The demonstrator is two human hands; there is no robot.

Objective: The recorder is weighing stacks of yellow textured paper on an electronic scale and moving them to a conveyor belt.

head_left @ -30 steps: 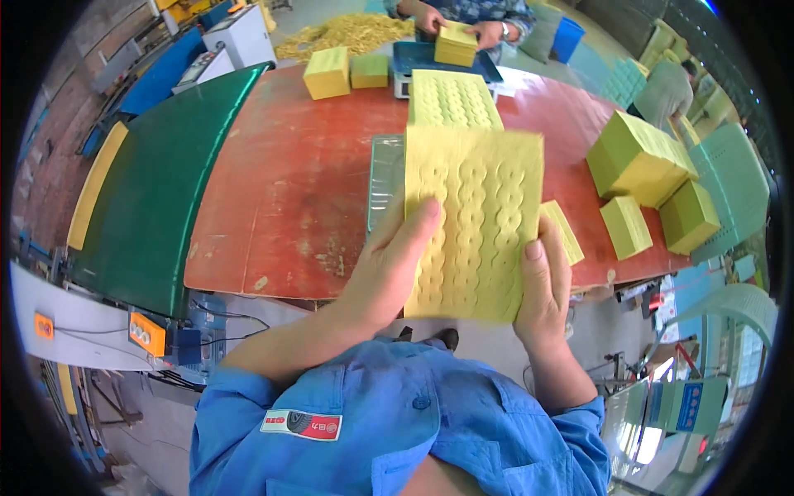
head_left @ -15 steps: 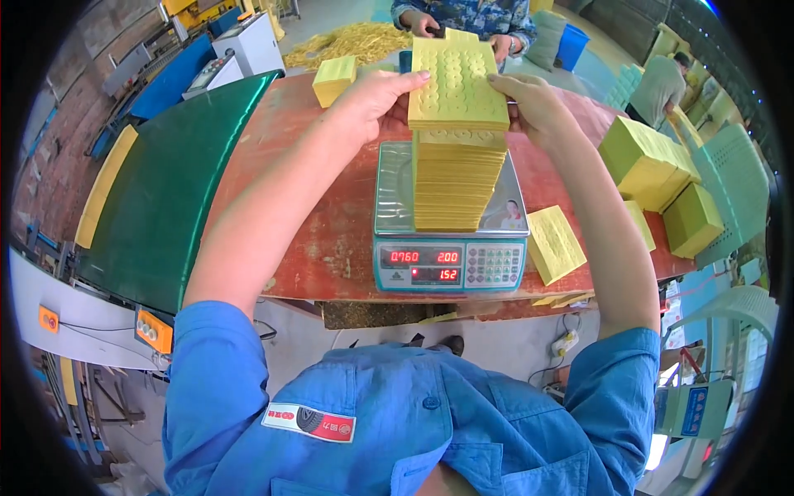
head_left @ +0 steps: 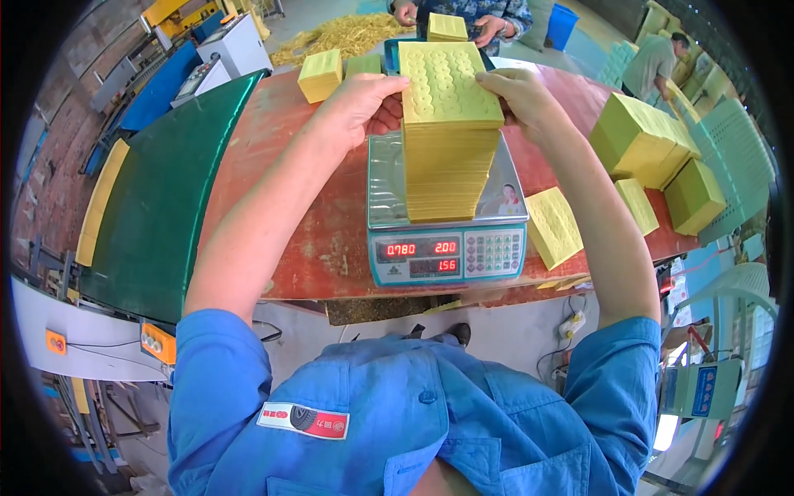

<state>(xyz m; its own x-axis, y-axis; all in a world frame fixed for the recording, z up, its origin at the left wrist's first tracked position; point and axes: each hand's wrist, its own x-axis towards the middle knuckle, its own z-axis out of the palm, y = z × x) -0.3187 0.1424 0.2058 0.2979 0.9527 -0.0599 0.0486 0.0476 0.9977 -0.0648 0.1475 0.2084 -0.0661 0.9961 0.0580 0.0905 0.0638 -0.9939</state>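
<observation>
A tall stack of yellow embossed paper sheets (head_left: 451, 169) stands on the metal pan of a digital weighing scale (head_left: 447, 273) with lit red digits. My left hand (head_left: 364, 101) grips the stack's upper left edge, thumb at the top sheet and fingers curled by the side. At the upper right edge my right hand (head_left: 521, 95) does the same, its fingers partly hidden behind the stack. The top sheets now sit against the pile beneath, with no gap showing.
Small yellow paper stacks (head_left: 321, 76) lie at the far left of the red table (head_left: 289, 207). More bundles (head_left: 641, 140) and a loose pack (head_left: 554, 227) are to the right. Across the table, a person in camouflage sleeves (head_left: 496, 25) has hands by another stack. A green panel (head_left: 157, 198) adjoins on the left.
My hands have lowered the upper sheets onto the stack, and the gap has closed. The scale's reading has risen slightly. The co-worker's hands have moved apart from the far stack.
</observation>
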